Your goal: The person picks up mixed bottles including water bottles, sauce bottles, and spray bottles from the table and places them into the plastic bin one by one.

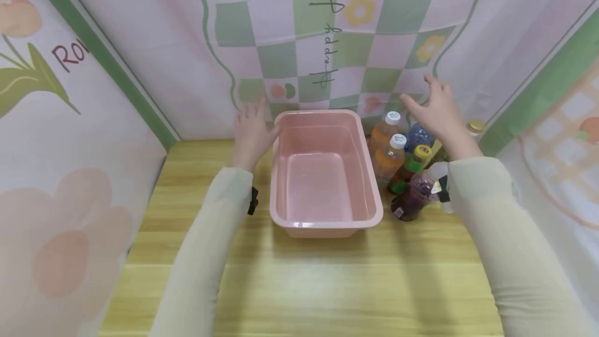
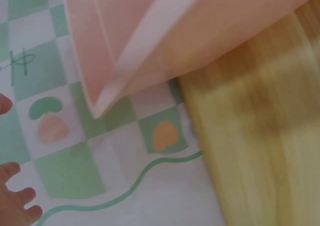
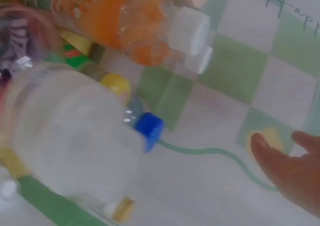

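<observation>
A pink plastic basin [image 1: 320,230] stands on the wooden table; nothing lies inside it. My left hand [image 1: 251,133], fingers spread, is beside its far left rim; whether the thumb touches the rim I cannot tell. The left wrist view shows fingertips of that hand and the basin's corner [image 2: 165,31]. Above the bottles at the right, my right hand [image 1: 437,111] is raised with straight fingers and holds nothing. Below it stand two orange-drink bottles [image 1: 389,160] with white caps, a blue bottle [image 1: 418,137], a yellow-capped bottle [image 1: 412,168] and a purple bottle [image 1: 412,199].
A gold-capped bottle [image 1: 476,128] stands at the back right, partly behind my right wrist. Patterned cloth [image 1: 323,40] hangs behind the wooden table [image 1: 299,285] and along both sides. In the right wrist view a large whitish bottle [image 3: 75,131] blocks part of the group.
</observation>
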`<state>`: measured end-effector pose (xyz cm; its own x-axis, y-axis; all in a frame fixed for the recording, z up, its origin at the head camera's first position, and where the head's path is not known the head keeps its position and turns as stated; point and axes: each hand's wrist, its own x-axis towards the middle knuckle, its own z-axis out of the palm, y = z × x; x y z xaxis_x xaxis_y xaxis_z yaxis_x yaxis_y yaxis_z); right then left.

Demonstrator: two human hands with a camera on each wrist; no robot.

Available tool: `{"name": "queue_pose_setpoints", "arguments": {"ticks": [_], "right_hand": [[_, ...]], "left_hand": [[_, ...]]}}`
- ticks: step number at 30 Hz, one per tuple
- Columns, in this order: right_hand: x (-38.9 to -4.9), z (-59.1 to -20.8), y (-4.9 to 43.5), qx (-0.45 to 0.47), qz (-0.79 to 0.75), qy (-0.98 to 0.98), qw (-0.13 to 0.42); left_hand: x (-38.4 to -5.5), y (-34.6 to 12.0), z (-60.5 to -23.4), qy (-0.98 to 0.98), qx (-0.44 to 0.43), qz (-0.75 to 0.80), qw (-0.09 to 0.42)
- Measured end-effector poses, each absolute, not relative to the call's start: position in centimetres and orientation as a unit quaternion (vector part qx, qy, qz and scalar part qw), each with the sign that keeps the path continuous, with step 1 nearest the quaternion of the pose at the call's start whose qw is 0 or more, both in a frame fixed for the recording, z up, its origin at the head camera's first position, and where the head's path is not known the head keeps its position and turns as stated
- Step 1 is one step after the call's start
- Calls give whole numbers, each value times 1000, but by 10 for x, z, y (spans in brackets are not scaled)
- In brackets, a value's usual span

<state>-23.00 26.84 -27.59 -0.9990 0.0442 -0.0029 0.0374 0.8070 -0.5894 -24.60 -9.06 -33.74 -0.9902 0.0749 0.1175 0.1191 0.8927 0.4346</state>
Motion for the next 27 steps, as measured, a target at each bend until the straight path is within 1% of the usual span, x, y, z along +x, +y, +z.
{"name": "queue_pose_setpoints", "arguments": {"ticks": [8, 15, 21, 27], "right_hand": [[-224, -300, 282, -36, 378, -925, 20], [-220, -317, 287, -41, 393, -918, 36], [-216, -331, 289, -28, 407, -912, 34], [-215, -340, 287, -13, 395, -918, 16]], "left_hand": [[-242, -88, -372, -958, -65, -274, 45], [-238, -85, -391, -956, -48, -288, 26], [-236, -82, -406, -947, -54, -316, 6], [-234, -81, -415, -941, -65, -332, 3]]}}
